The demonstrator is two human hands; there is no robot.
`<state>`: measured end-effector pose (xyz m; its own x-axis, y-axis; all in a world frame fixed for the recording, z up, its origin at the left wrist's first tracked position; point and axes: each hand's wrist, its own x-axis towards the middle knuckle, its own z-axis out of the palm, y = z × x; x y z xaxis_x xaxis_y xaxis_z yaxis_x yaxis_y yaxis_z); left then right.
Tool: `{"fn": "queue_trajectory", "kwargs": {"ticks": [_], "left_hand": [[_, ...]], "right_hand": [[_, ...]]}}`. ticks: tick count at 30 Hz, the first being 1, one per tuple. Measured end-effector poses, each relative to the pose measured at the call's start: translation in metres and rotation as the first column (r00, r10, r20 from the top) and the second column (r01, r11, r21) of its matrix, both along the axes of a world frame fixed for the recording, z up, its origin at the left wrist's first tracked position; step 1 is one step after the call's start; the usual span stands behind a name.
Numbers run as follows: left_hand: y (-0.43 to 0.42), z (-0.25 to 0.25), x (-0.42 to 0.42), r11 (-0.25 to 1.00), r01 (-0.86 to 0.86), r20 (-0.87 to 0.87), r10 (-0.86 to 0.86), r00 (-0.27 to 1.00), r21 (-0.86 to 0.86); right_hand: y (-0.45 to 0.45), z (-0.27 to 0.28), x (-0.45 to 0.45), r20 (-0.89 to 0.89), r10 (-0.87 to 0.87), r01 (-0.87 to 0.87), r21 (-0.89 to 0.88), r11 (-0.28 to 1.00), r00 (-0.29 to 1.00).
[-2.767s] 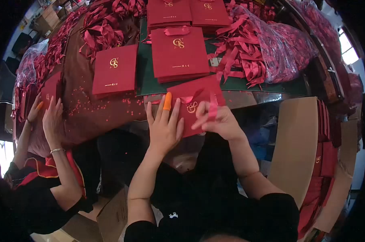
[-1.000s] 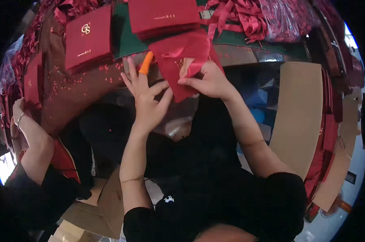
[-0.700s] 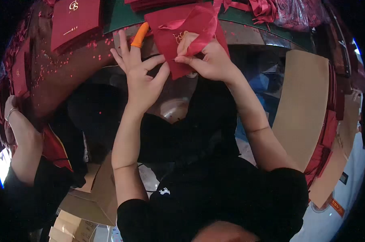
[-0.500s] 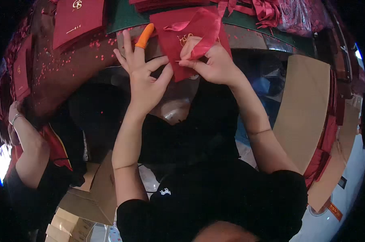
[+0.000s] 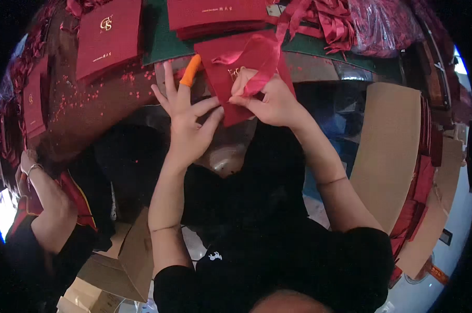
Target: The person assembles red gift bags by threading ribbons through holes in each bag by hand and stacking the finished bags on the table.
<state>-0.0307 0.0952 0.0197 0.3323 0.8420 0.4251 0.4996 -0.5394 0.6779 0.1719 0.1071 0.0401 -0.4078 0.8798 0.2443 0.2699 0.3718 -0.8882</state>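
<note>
A dark red paper gift bag (image 5: 218,83) with a gold logo lies tilted at the table's near edge. My left hand (image 5: 188,125) pinches its left edge between thumb and index finger. The other fingers of that hand are spread, and one wears an orange finger cot (image 5: 191,71). Over the bag, my right hand (image 5: 277,104) has its thumb and fingers closed on a shiny red ribbon (image 5: 264,60). The ribbon loops up across the bag's face. My right fingers partly cover the logo, and the exact ribbon end in the pinch is hidden.
Stacks of red bags (image 5: 111,39) stand on the table, with another stack (image 5: 215,15) behind. Loose ribbons (image 5: 332,23) and a clear plastic bag (image 5: 387,26) lie at back right. Cardboard (image 5: 387,141) stands at right. A co-worker's arm (image 5: 51,195) is at left.
The whole view has shifted, so the table and bags appear lower in the picture. My right fingers sit slightly further left over the bag. Both hands keep their pinches.
</note>
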Motion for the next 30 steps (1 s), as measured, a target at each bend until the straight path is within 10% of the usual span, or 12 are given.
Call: {"fn": "queue_trajectory", "kwargs": {"ticks": [9,30], "left_hand": [[-0.001,0.007,0.006,0.965,-0.094,-0.096,0.121,0.988,0.246],[-0.001,0.007,0.008,0.977,-0.043,-0.042,0.052,0.998,0.207]], "right_hand": [[0.000,0.015,-0.005,0.009,-0.008,0.009,-0.069,0.998,1.000],[-0.003,0.008,-0.006,-0.068,-0.010,0.002,-0.111,0.994,0.998]]}}
